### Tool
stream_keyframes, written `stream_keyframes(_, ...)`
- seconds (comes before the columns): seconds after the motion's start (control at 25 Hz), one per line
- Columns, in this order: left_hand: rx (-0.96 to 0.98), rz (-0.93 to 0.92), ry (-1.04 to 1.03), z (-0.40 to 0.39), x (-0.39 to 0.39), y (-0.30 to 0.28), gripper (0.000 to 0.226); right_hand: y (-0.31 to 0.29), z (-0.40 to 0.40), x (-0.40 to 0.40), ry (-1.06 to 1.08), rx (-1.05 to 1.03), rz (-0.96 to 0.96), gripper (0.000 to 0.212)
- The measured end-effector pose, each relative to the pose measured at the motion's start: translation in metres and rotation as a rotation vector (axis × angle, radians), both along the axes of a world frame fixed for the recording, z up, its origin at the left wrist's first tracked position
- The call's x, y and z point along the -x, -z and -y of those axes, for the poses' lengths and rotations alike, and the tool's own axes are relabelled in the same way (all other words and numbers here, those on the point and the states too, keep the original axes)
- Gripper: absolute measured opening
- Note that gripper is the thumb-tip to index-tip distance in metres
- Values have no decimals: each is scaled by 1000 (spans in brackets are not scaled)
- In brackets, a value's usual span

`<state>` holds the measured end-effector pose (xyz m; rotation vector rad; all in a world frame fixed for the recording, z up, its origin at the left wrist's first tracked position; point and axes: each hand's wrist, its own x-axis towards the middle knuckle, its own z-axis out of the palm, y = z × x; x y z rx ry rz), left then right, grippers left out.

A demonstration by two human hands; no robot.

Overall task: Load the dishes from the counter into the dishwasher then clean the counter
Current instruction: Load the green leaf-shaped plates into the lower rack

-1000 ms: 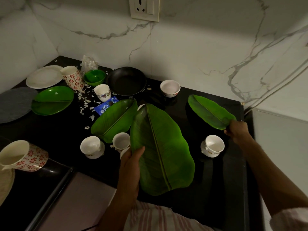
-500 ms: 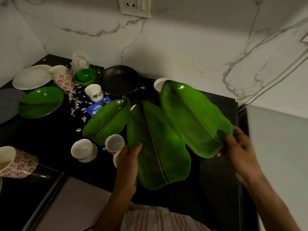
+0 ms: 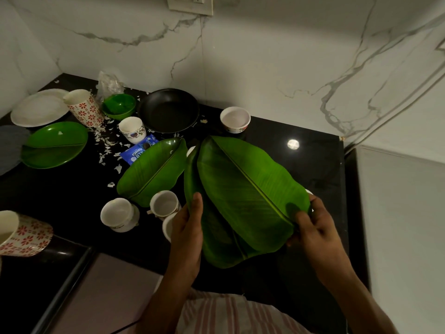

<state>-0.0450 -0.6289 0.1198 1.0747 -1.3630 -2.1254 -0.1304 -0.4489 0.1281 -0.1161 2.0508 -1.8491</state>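
Note:
Two green leaf-shaped plates are stacked above the black counter (image 3: pixel 301 165). My right hand (image 3: pixel 313 227) pinches the near right edge of the top leaf plate (image 3: pixel 248 186). My left hand (image 3: pixel 187 227) grips the left edge of the lower leaf plate (image 3: pixel 216 235), which is mostly covered by the top one. A third leaf plate (image 3: pixel 154 169) lies on the counter to the left. White cups (image 3: pixel 119 213) (image 3: pixel 165 203) stand just left of my left hand, and another cup is partly hidden behind it.
Farther back are a black pan (image 3: pixel 168 109), a white bowl (image 3: pixel 234 119), a floral cup (image 3: pixel 132 128), a small green bowl (image 3: pixel 118 106), a red-patterned tumbler (image 3: pixel 83 107), a round green plate (image 3: pixel 54 148) and a white plate (image 3: pixel 38 107). Scraps and an Oreo packet (image 3: pixel 138 150) litter the counter. Another tumbler (image 3: pixel 21 233) lies at left.
My right hand lifted the right-hand leaf plate off the counter and carried it left onto the plate in my left hand. The view has tilted down and closer.

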Motion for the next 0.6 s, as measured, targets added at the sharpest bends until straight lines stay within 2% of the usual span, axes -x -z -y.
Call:
stream_keyframes(0.24, -16, -23, -17, -2, -2, 0, 27, 2, 1, -12, -30, -151, -115, 22)
stream_keyframes(0.36, 1, -16, -17, -2, -3, -1, 26, 3, 5, -17, -105, -229, -132, 40)
stream_keyframes(0.48, -20, -21, -11, -2, -3, -1, 20, 5, 14, -28, -229, -273, -141, 69)
stream_keyframes(0.6, -97, -29, 8, 5, -8, -1, 19, 5, 21, -38, -294, -263, -147, 75)
